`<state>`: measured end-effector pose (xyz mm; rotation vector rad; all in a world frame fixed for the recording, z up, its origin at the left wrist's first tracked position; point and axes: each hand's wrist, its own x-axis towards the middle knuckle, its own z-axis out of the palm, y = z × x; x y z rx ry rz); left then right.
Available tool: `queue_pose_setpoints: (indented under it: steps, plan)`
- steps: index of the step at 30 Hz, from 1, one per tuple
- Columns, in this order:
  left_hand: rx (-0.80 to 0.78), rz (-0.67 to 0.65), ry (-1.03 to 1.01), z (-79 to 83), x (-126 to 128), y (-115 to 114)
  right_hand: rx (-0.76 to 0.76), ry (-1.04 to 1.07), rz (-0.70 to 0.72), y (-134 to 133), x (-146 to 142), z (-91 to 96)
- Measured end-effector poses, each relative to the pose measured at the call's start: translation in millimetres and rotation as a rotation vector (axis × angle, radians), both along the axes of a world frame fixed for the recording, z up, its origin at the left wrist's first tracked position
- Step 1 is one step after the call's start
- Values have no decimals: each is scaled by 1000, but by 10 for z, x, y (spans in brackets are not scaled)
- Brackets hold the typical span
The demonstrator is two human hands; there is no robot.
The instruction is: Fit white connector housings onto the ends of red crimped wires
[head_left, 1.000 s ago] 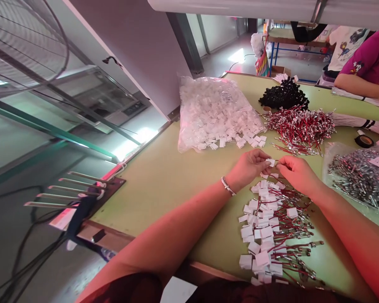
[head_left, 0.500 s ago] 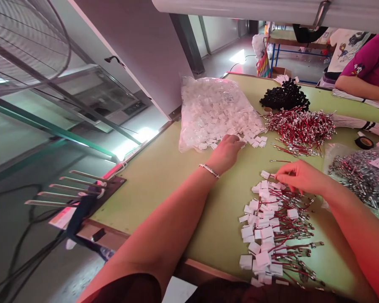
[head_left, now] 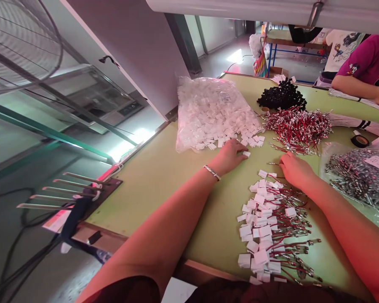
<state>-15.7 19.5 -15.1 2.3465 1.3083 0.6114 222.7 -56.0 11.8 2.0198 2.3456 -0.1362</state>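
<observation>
Your left hand (head_left: 230,155) lies palm-down on the green table (head_left: 164,181), fingers curled over one white housing (head_left: 246,154) at 5 o'clock of the spilling bag (head_left: 208,105). Your right hand (head_left: 295,170), also curled, meets a loose red wire (head_left: 273,163) at 12 o'clock of the assembled pile (head_left: 265,227). Neither grip shows (both thumbs are hidden), so whether either piece is actually held cannot be told. Your right forearm lies against the pile, and a careless sweep could scatter it.

Two hands (head_left: 230,155) (head_left: 295,170), two bags (head_left: 208,107) (head_left: 355,176)
</observation>
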Motion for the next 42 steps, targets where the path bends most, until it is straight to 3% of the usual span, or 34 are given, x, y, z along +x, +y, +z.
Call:
queue_pose_setpoints:
  steps: [3, 6, 9, 11, 16, 30, 34, 42]
  plan:
    - [-12, 8, -34, 10, 26, -4, 2, 125, -67, 8, 40, 20]
    - [-63, 52, -167, 41, 88, -58, 4, 422, -104, 29, 73, 21]
    - [-299, 71, -481, 94, 204, -185, -26, 786, -98, 14, 65, 41]
    - [-505, 27, -685, 135, 287, -284, 4, 877, -78, -20, 39, 67]
    - [-767, -26, -860, 204, 398, -433, 184, 757, 29, -103, -14, 108]
    - [-912, -43, -925, 223, 346, -412, 594, 225, 268, -151, -2, 55]
    - [-925, -79, -917, 219, 354, -419, 593, 168, 346, -162, -28, 54]
    - [-889, -59, -785, 192, 450, -459, 381, 232, 338, -154, -59, -25]
